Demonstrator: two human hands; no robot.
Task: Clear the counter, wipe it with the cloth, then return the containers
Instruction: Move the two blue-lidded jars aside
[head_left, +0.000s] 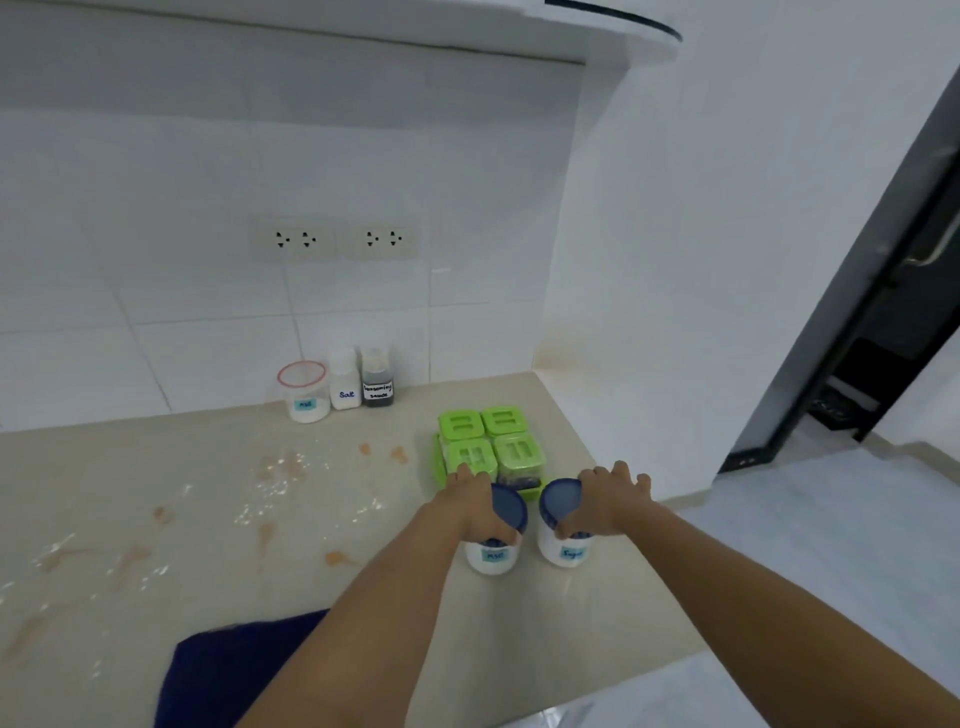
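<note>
Containers stand on the pale stone bench (130, 467): 2 white jars with blue lids sit side by side near its right edge. The left hand (475, 501) is clamped on the blue-lidded MSG jar (493, 540), the right hand (605, 499) on the blue-lidded sugar jar (563, 525). Just beyond them at 12 o'clock sits a green 4-box plastic set (491, 447). A dark blue cloth (228, 670) lies at 7 o'clock, with orange and white spills (280, 470) at 10 o'clock.
</note>
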